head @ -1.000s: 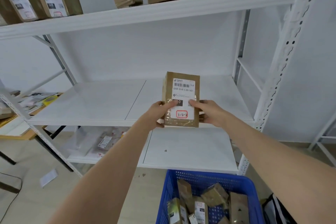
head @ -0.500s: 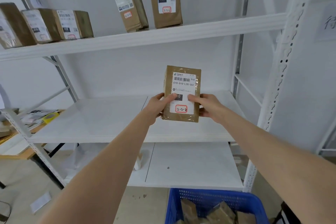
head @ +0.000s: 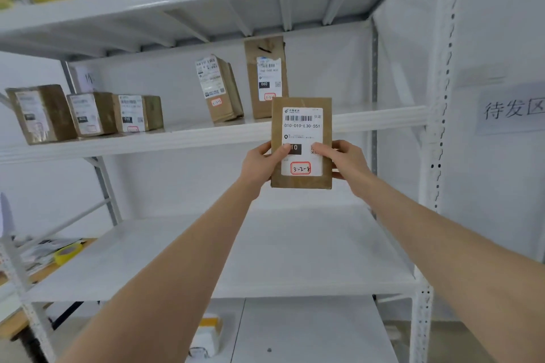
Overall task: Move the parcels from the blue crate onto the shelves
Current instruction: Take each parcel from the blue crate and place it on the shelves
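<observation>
Left hand (head: 259, 165) and right hand (head: 346, 165) grip one brown parcel (head: 300, 130) by its lower sides, thumbs pressed on the white label. It is held upright in the air, in front of the shelf edge (head: 383, 118). Label: barcode, "010-010-L30-551", red-boxed handwritten "3-2-8". The thumbs cover part of a black "10" block and a QR code. Behind, on that shelf, stands a tall parcel (head: 265, 74) marked "060", its lower corner hidden. The wall sign (head: 513, 109) reads "待发区" and is cut off at right. Top-shelf items are too blurred to tell.
</observation>
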### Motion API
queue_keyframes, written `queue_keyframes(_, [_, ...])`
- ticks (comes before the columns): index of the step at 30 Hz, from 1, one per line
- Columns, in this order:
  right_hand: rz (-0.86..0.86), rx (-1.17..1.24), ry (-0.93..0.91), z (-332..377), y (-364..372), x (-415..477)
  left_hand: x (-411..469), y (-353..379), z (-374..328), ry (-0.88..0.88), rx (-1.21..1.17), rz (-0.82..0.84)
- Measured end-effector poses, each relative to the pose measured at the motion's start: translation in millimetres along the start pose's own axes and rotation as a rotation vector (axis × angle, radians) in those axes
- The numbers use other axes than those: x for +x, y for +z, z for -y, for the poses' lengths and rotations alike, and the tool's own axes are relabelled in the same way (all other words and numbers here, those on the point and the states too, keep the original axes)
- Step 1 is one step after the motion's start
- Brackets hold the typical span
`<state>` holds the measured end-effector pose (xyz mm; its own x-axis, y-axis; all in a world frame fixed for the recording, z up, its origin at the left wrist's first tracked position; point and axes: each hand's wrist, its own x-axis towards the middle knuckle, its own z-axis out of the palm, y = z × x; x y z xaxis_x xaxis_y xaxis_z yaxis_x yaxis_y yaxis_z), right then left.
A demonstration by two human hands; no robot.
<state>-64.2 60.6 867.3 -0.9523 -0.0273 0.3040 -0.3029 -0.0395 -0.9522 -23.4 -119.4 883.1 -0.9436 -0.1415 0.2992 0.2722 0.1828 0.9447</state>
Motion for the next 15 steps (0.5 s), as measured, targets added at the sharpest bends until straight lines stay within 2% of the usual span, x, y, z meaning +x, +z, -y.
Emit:
queue_keyframes(9, [-0.125,-0.008,-0.178,78,-24,46,49,29,-73,0.192,-0.039,-0.001])
queue_keyframes(15, [-0.144,-0.090,-0.241,99,-45,90,86,55,-99,0.247,0.027,-0.030])
